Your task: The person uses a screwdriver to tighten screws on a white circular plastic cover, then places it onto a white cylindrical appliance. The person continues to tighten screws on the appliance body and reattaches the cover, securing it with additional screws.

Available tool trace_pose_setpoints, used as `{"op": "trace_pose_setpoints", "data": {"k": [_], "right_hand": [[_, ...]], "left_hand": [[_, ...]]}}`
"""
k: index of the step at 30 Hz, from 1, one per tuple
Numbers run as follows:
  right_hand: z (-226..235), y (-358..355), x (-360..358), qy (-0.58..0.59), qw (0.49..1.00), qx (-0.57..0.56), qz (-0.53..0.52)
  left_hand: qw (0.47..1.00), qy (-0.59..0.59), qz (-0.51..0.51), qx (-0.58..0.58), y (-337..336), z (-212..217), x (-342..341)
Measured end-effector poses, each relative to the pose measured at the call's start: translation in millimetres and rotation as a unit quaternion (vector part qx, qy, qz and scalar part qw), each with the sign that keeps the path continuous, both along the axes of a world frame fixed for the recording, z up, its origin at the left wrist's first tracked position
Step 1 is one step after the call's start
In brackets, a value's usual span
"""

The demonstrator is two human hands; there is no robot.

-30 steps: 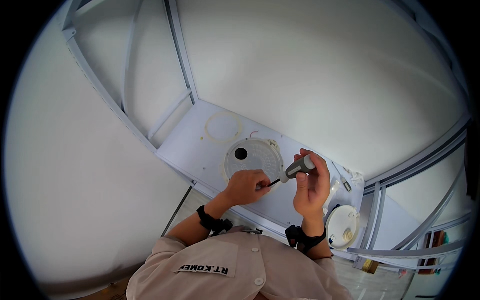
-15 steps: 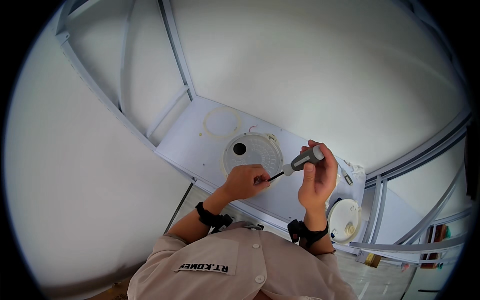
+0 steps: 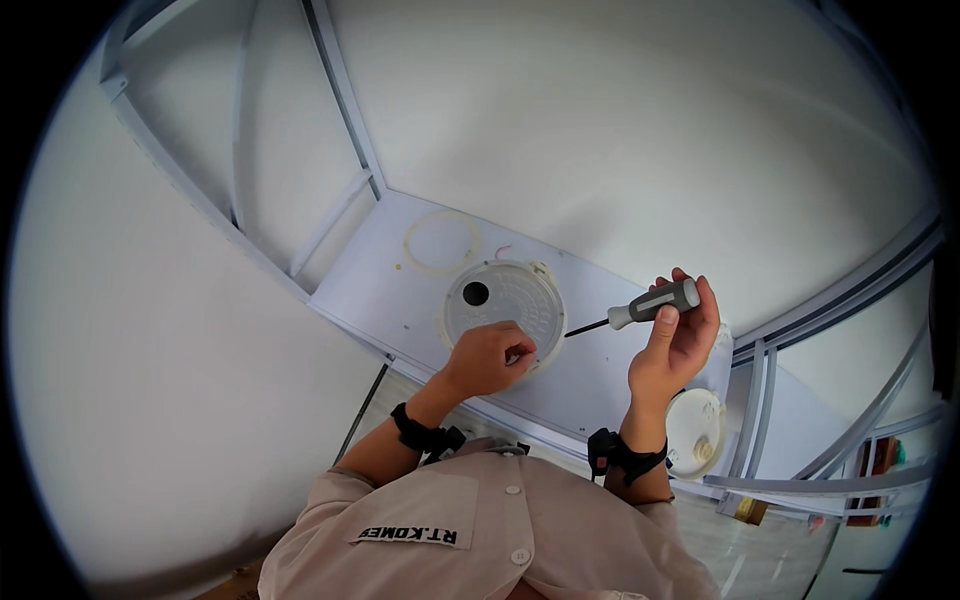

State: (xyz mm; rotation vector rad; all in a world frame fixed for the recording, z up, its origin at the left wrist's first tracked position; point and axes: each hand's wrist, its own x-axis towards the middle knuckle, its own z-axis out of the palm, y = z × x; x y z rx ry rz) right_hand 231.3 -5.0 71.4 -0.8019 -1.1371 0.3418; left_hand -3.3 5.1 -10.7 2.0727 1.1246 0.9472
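Note:
A round translucent-white disc-shaped housing (image 3: 518,300) with a dark round spot lies flat on the table in front of me. My left hand (image 3: 488,358) is closed over its near right rim, with thumb and fingers pinched together. Whatever sits between those fingertips is hidden. Off to the right, my right hand (image 3: 672,350) is wrapped round the grey handle of a screwdriver (image 3: 652,302). The screwdriver's dark shaft points left and slightly down, its tip apart from my left hand and just beside the housing's right edge.
A thin cream ring (image 3: 406,245) lies at the table's far left, with a short red wire (image 3: 503,248) near it. A round white cover (image 3: 690,440) rests at the right end. Grey frame bars (image 3: 345,100) and a white wall (image 3: 620,120) bound the light table (image 3: 350,275).
My right hand has moved right with the screwdriver, drawing its tip away from my left hand. The left hand stays nearly in place at the rim, still pinched.

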Motion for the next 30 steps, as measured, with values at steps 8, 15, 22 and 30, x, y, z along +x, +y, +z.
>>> {"op": "trace_pose_setpoints", "data": {"k": [8, 15, 22, 30], "right_hand": [[-5, -6, 2, -0.005, 1.000, -0.001, -0.005], [-2, -10, 1, -0.009, 1.000, 0.010, -0.019], [-2, -12, 0, -0.002, 1.000, 0.007, -0.011], [-7, -5, 3, -0.053, 0.996, 0.059, 0.029]], "left_hand": [[0.998, 0.053, -0.002, 0.037, -2, 14, 4], [0.987, 0.131, -0.021, 0.086, 0, -1, 4], [0.982, 0.151, -0.069, 0.089, 2, 9, -7], [0.972, 0.183, -0.117, 0.088, 4, 26, -35]]}}
